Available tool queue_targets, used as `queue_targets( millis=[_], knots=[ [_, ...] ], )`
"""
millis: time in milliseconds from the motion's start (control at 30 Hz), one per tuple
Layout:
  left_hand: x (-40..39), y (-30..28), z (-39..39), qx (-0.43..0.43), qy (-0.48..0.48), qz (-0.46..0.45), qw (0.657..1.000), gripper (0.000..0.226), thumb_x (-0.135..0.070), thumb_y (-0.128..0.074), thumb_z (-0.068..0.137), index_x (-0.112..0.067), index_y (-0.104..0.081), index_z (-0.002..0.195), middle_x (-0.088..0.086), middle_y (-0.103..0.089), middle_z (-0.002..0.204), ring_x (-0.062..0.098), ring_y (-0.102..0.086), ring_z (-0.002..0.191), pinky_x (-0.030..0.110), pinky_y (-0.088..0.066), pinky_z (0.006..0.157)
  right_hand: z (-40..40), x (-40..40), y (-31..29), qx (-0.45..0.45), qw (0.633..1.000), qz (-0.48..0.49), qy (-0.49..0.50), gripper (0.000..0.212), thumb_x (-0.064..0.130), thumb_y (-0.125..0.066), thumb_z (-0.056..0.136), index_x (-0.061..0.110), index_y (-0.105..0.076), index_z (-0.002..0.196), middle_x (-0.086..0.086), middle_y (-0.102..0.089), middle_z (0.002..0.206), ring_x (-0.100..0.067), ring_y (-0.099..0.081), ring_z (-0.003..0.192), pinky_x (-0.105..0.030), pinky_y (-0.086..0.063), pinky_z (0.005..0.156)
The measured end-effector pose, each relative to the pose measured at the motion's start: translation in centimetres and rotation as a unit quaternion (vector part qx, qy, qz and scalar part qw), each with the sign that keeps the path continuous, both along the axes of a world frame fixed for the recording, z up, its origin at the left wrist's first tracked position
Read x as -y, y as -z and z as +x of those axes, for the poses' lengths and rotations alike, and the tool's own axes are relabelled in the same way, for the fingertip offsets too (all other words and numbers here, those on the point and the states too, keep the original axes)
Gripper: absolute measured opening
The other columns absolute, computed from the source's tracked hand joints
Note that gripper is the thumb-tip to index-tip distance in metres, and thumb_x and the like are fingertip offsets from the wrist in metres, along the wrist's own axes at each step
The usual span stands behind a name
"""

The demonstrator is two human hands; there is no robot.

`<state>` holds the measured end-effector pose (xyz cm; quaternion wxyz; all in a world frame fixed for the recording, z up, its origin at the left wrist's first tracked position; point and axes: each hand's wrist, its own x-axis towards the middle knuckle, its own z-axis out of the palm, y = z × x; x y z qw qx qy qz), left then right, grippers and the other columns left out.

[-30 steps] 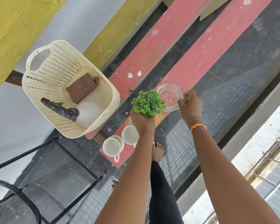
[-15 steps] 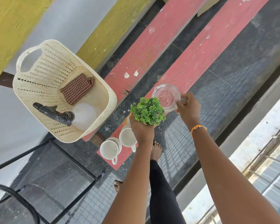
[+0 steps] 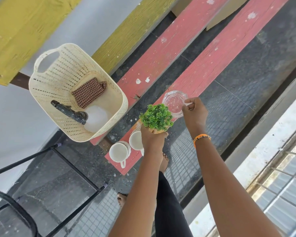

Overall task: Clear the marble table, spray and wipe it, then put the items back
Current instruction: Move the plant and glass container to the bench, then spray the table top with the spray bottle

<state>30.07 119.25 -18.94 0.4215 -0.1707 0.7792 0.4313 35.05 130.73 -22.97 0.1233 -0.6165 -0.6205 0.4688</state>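
Above the near red plank of a slatted counter [image 3: 212, 53], the left hand [image 3: 151, 137] grips a small green potted plant [image 3: 156, 117] from below, while the right hand [image 3: 194, 111] pinches the rim of a clear glass dish [image 3: 173, 102] just beside the plant. Directly under the left wrist, two white mugs [image 3: 125, 148] sit touching at the plank's near end, close to its edge. To the left, a cream basket [image 3: 58, 69] holds a checked cloth [image 3: 90, 92] and a spray bottle [image 3: 85, 116], lying on its side. The plank beyond the dish is bare; a gap separates the two red planks
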Motion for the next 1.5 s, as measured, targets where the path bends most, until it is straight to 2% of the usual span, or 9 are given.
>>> queue_targets(
  millis=[200,300,400,467,533,700,867,1200,1500],
  knots=[
    [1.0,-4.0,-1.0,0.007,-0.011,0.029,0.999,0.062,0.0,-0.06,0.084,-0.017,-0.035,0.138,-0.006,-0.046,0.122,0.014,-0.042,0.107,0.027,-0.033,0.086,-1.1,2.1,-3.3,-0.044,0.999,-0.006,-0.017,0.01,0.007,-0.058,0.085,0.012,-0.059,0.094,0.007,-0.051,0.066,-0.005,-0.048,0.059,-0.025,-0.045,0.062],
    [2.5,-5.7,-2.1,-0.017,-0.047,0.035,0.998,0.052,-0.003,-0.057,0.085,-0.015,-0.041,0.133,0.002,-0.049,0.133,0.017,-0.048,0.106,0.028,-0.041,0.09,-2.8,3.7,-5.6,-0.088,0.996,-0.003,-0.033,0.008,0.006,-0.057,0.086,0.012,-0.059,0.091,0.007,-0.05,0.065,-0.005,-0.046,0.057,-0.015,-0.043,0.056],
    [5.0,-7.5,-3.6,-0.041,-0.072,0.056,0.995,0.038,-0.003,-0.057,0.085,-0.013,-0.052,0.121,0.001,-0.057,0.12,0.016,-0.054,0.102,0.038,-0.044,0.1,-5.3,6.1,-8.2,-0.131,0.986,0.005,-0.106,0.005,0.01,-0.06,0.087,0.011,-0.061,0.091,0.01,-0.052,0.064,-0.001,-0.048,0.054,-0.011,-0.04,0.053],
    [7.0,-8.4,-4.7,-0.061,-0.093,0.078,0.991,0.025,-0.001,-0.056,0.085,-0.014,-0.058,0.106,0.003,-0.062,0.111,0.018,-0.058,0.097,0.03,-0.05,0.087,-7.3,7.8,-9.4,-0.139,0.974,0.002,-0.182,0.005,0.011,-0.061,0.087,0.013,-0.062,0.091,0.012,-0.054,0.066,0.001,-0.049,0.056,-0.007,-0.039,0.053],
    [9.0,-9.1,-5.8,-0.078,-0.125,0.084,0.985,0.018,0.002,-0.053,0.086,-0.012,-0.059,0.095,0.0,-0.063,0.095,0.016,-0.059,0.086,0.018,-0.049,0.069,-9.3,9.2,-10.1,-0.132,0.951,0.012,-0.28,0.012,0.005,-0.056,0.085,0.012,-0.064,0.091,0.009,-0.052,0.064,-0.003,-0.047,0.057,-0.009,-0.039,0.054],
    [13.2,-9.4,-8.4,-0.096,-0.16,0.037,0.982,0.023,-0.007,-0.054,0.087,-0.028,-0.062,0.082,-0.005,-0.064,0.097,0.011,-0.058,0.092,0.023,-0.045,0.075,-14.8,11.8,-9.0,-0.033,0.866,0.099,-0.489,0.034,-0.001,-0.051,0.08,0.012,-0.063,0.11,-0.01,-0.062,0.099,-0.031,-0.05,0.095,-0.04,-0.042,0.089],
    [15.3,-9.1,-9.8,-0.088,-0.175,0.022,0.98,0.02,-0.011,-0.051,0.089,-0.027,-0.062,0.088,-0.001,-0.064,0.099,0.014,-0.059,0.096,0.025,-0.046,0.082,-18.6,12.7,-7.0,-0.03,0.804,0.034,-0.593,0.049,-0.003,-0.062,0.078,0.008,-0.053,0.126,-0.016,-0.053,0.123,-0.031,-0.048,0.114,-0.033,-0.035,0.1],
    [17.4,-10.3,-10.2,-0.066,-0.185,0.068,0.978,0.02,-0.009,-0.05,0.091,-0.017,-0.062,0.105,0.001,-0.065,0.109,0.01,-0.061,0.095,0.019,-0.047,0.08,-19.2,14.9,-7.4,-0.102,0.835,0.075,-0.536,0.026,0.001,-0.062,0.082,0.003,-0.062,0.108,-0.014,-0.066,0.105,-0.031,-0.058,0.099,-0.029,-0.039,0.083],
    [24.4,-18.0,-8.7,-0.152,-0.201,0.13,0.959,0.021,-0.011,-0.05,0.093,-0.025,-0.064,0.092,-0.003,-0.065,0.101,0.009,-0.063,0.091,0.022,-0.049,0.086,-19.1,21.1,-17.6,-0.187,0.769,0.308,-0.528,0.02,-0.003,-0.059,0.075,0.009,-0.055,0.09,-0.01,-0.06,0.085,-0.028,-0.051,0.08,-0.036,-0.034,0.071]
  ],
)
